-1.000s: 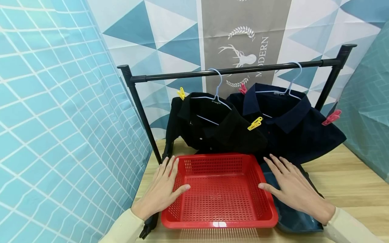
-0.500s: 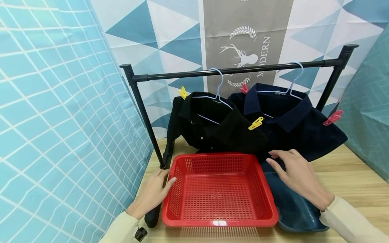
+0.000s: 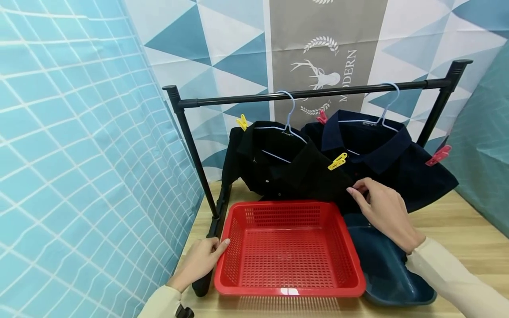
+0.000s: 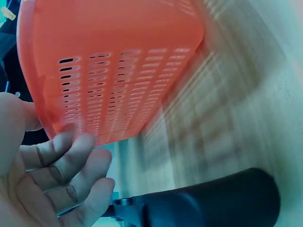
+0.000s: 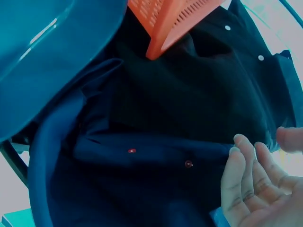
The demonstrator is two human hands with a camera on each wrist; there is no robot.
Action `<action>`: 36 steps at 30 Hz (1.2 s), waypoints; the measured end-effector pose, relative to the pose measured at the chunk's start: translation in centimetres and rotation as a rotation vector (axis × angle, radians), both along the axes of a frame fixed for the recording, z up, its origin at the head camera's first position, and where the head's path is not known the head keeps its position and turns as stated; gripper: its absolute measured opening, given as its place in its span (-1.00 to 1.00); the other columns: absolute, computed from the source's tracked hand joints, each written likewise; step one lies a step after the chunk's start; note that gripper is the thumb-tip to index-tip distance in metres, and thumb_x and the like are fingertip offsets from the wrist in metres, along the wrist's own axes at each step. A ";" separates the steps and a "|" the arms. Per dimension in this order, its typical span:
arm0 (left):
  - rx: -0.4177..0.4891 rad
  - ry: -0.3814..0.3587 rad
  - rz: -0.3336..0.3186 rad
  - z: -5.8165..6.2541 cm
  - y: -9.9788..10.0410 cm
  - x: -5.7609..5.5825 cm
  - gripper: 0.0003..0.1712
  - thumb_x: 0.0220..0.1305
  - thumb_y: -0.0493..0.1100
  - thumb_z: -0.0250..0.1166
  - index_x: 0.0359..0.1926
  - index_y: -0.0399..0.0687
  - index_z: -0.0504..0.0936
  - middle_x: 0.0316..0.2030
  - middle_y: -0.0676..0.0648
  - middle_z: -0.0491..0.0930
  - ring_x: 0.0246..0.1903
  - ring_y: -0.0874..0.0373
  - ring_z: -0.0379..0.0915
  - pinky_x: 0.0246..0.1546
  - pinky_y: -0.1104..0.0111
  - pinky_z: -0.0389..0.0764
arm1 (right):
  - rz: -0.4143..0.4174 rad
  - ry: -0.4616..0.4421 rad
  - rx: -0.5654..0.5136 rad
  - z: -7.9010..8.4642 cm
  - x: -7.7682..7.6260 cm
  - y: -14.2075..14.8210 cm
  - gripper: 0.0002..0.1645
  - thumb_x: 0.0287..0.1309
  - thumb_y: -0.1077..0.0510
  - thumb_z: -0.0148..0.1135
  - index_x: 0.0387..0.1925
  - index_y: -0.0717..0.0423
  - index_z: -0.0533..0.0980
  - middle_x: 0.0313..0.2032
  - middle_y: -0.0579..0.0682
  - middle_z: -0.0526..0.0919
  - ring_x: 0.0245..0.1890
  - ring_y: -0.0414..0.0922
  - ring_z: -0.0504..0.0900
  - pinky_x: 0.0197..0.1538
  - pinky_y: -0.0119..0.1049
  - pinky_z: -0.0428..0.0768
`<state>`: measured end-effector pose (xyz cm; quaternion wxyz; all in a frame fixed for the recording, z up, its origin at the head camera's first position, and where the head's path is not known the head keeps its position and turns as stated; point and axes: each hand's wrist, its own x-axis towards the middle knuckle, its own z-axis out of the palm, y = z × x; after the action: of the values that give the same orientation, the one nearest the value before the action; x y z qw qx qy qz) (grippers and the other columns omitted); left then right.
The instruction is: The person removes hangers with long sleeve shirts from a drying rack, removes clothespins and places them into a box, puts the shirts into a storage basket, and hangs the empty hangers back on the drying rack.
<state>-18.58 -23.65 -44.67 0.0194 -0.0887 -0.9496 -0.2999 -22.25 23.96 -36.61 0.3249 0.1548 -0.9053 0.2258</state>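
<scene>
The right hand (image 3: 383, 212) reaches, fingers (image 5: 246, 172) loosely spread and gripping nothing, to the black shirt (image 3: 286, 170) hanging at twelve o'clock from the red basket (image 3: 288, 249). I'd pinch the yellow clip (image 3: 337, 161) squarely (it bites shirt and hanger). The left hand (image 3: 200, 260), relaxed, rests on the basket's nine o'clock wall.

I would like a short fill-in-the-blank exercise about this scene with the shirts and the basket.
1. The basket is coloured ____.
2. The left hand touches the basket's ____ side.
3. The black shirt carries two ____ clothespins.
4. Both shirts hang from the black ____.

Missing words: red; left; yellow; rail
</scene>
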 end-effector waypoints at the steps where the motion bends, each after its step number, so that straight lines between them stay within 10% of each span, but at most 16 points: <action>1: 0.015 -0.010 -0.005 -0.1 0.1 0.0 -0.47 0.56 0.20 0.11 -0.55 0.08 0.54 -0.74 0.12 0.41 -0.78 0.25 0.29 -0.72 0.41 0.24 | -0.012 0.000 -0.008 0.1 -0.1 0.0 -0.78 0.38 0.04 0.35 -0.13 0.10 0.58 -0.40 -0.04 0.64 -0.49 -0.14 0.48 -0.42 -0.21 0.42; 36: 0.175 -0.090 0.007 -1.8 0.0 1.2 -0.34 0.60 0.28 -0.06 -0.45 -0.03 0.65 -0.69 0.11 0.57 -0.72 0.17 0.54 -0.71 0.35 0.43 | 0.231 0.165 0.185 2.3 -4.7 -0.2 -0.85 0.37 0.24 0.29 -0.35 0.04 0.52 -0.68 -0.28 0.24 -0.69 -0.32 0.26 -0.53 -0.31 0.30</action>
<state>-17.42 -23.66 -46.43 -0.0146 -0.0696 -0.9200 -0.3854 -26.94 23.79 -34.27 0.3545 0.3049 -0.8686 0.1638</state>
